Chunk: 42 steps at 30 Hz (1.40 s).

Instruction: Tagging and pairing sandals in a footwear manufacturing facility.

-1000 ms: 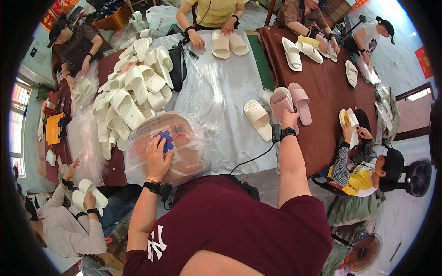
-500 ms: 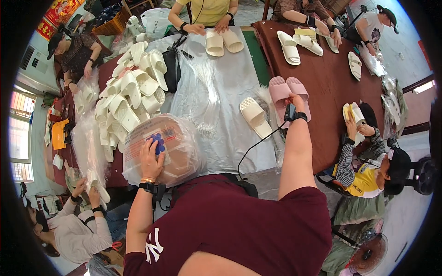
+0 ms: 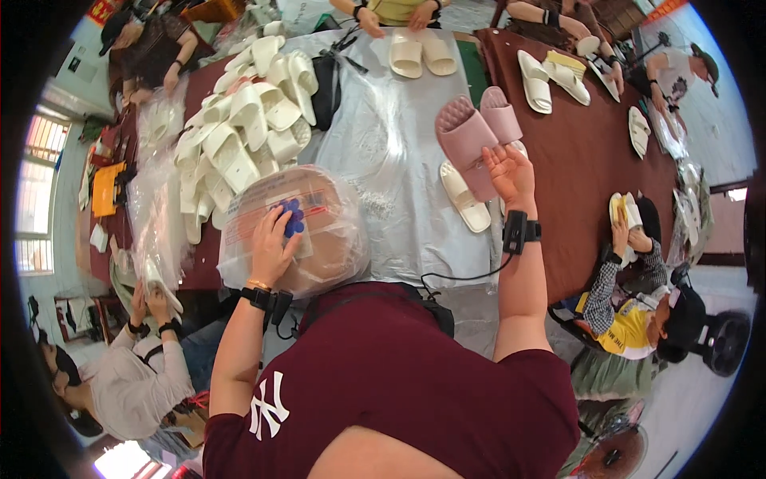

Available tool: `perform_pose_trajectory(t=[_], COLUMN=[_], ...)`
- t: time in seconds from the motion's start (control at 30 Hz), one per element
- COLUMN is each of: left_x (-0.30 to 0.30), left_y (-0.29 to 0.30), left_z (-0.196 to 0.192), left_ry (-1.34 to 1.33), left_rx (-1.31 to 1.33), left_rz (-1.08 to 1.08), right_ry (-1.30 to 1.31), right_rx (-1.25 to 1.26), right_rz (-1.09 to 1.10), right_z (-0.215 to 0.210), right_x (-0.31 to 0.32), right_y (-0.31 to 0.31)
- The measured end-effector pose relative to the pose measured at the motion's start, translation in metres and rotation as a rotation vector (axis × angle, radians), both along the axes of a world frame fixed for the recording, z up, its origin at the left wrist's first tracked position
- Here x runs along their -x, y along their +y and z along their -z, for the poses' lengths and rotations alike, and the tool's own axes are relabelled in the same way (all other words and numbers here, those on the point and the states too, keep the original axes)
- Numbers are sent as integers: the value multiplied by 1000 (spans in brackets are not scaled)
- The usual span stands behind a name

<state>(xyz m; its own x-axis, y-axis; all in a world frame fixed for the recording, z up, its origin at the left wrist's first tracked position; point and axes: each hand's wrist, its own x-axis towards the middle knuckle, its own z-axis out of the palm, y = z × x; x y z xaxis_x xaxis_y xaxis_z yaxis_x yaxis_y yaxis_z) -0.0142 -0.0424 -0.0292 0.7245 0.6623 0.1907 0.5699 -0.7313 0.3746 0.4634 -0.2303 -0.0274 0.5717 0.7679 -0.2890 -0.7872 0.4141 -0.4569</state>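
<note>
My left hand lies with fingers stretched over a cluster of round blue pieces on a clear plastic-wrapped round brown package. To the right, my right hand is turned palm up, fingers extended against the edge of a pink slipper. That slipper is tilted and partly overlaps a second pink slipper. Whether my right hand bears their weight cannot be seen. Partly behind the pink pair lies a cream slipper. Each wrist wears a black device.
A heap of cream slippers covers the left of the table. Beside it stands a black bag. White strands lie on the grey sheet. Across the table, a person's hands are near two beige slippers. Other people handle slippers around the edges.
My right hand has turned palm up and its grip has loosened. The pink slippers have tilted and look closer. My left hand stays on the package. The whole view has shifted slightly.
</note>
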Motion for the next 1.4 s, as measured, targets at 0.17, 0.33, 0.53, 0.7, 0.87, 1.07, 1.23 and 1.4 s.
perform_pose_trajectory(t=[0.17,0.33,0.53,0.7,0.87,1.07,1.23,1.4], left_x=[-6,-13,20,72,84,84,68,73], left_y=[-11,-31,-12,-9,-27,-57,-68,-70], left_z=[-18,-40,-28,12,0,2,4,2], left_ry=[-134,-502,-619,-299,-376,-418,-410,-357], left_rx=[109,636,638,155,344,484,553,524], left_rz=[-10,-167,-588,-606,-716,-750,-730,-727], right_ry=[30,222,-66,-790,-1476,-1516,-1405,-1338], right_rx=[-97,-290,96,322,459,458,318,450], right_rz=[-234,-490,-870,-997,-382,-506,-459,-390], right_z=[-61,-60,-68,-40,-12,15,23,60], right_x=[115,214,291,273,251,249,253,196], right_y=[56,92,113,121,116,114,116,132])
